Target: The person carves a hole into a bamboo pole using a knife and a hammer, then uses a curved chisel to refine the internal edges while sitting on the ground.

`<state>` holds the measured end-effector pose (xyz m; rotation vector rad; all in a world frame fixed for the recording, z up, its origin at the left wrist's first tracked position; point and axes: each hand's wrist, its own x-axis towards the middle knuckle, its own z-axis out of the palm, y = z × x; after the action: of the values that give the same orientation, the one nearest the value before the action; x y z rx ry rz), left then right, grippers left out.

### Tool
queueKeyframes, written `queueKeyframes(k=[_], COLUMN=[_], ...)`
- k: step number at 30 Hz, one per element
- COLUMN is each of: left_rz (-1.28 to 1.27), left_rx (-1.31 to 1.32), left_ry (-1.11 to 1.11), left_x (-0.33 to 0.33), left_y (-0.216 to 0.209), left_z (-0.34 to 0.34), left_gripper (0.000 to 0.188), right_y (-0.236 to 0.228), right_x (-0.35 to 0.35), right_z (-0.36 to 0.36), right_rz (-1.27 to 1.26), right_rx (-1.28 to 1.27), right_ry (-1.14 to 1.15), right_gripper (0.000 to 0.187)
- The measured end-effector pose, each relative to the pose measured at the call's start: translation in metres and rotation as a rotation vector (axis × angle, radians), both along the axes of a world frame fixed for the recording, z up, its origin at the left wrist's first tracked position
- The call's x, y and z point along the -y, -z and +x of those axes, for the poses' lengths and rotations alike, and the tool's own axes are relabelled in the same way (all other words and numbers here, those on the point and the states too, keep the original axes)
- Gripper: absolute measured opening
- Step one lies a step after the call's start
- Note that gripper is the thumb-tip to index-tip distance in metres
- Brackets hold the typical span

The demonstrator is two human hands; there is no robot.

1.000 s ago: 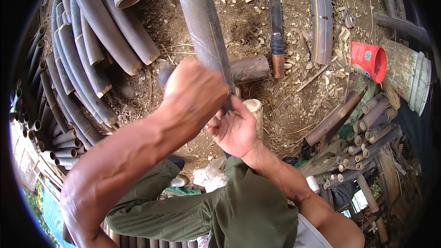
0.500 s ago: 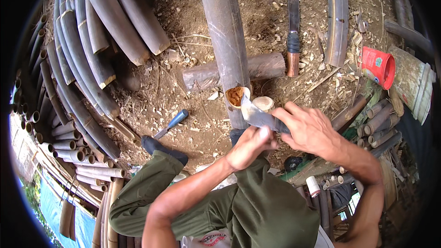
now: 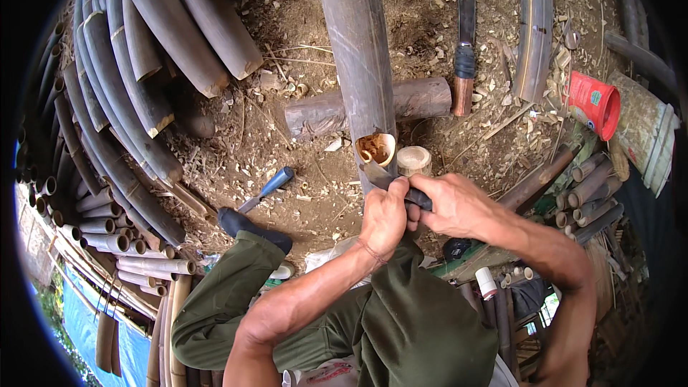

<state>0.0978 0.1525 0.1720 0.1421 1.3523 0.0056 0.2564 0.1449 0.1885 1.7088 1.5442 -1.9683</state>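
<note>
A long grey bamboo pole [image 3: 355,50] runs from the far edge towards me, with a notch [image 3: 376,147] cut into its near part and brown, fibrous material inside. Both hands are on a knife [image 3: 374,172], its blade tip at the near lip of that notch. My right hand [image 3: 453,202] is closed round the dark handle. Beside it, my left hand [image 3: 383,218] is closed on the knife further forward, its thumb near the blade. My fingers hide part of the blade and handle.
Under the pole lies a short log [image 3: 423,99]; a round wood block [image 3: 413,161] stands by the notch. A blue-handled knife [image 3: 276,183] and a machete [image 3: 464,64] lie on shaving-strewn ground. Bamboo poles [image 3: 136,136] are stacked left. A red container [image 3: 593,100] sits right.
The blade has turned from standing broad side up to lying lower, its tip at the notch. My left hand has moved forward and right, closer to the right hand. The view has shifted slightly.
</note>
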Motion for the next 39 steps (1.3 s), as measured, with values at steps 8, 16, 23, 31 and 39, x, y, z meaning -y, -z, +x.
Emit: queueKeyframes(k=[8, 16, 23, 31, 39], left_rz=[0.533, 0.786, 0.239, -0.071, 0.422], left_rx=[-0.024, 0.007, 0.104, 0.639, 0.435], left_ry=[0.862, 1.098, -0.060, -0.946, 0.281], left_x=[-0.022, -0.043, -0.003, 0.000, 0.041], left_y=[0.029, 0.030, 0.011, 0.026, -0.001], left_z=[-0.044, -0.047, 0.016, 0.004, -0.026], left_gripper=[0.049, 0.039, 0.043, 0.044, 0.080], right_y=[0.011, 0.017, 0.006, -0.039, -0.020], right_x=[0.042, 0.037, -0.004, -0.138, -0.071], right_z=[-0.072, -0.092, 0.005, -0.053, 0.007], right_rz=[0.029, 0.057, 0.674, 0.557, 0.295], right_rx=[-0.022, 0.041, 0.356, 0.393, 0.100], right_ry=[0.613, 0.678, -0.130, -1.307, -0.704], right_gripper=[0.029, 0.030, 0.025, 0.011, 0.032])
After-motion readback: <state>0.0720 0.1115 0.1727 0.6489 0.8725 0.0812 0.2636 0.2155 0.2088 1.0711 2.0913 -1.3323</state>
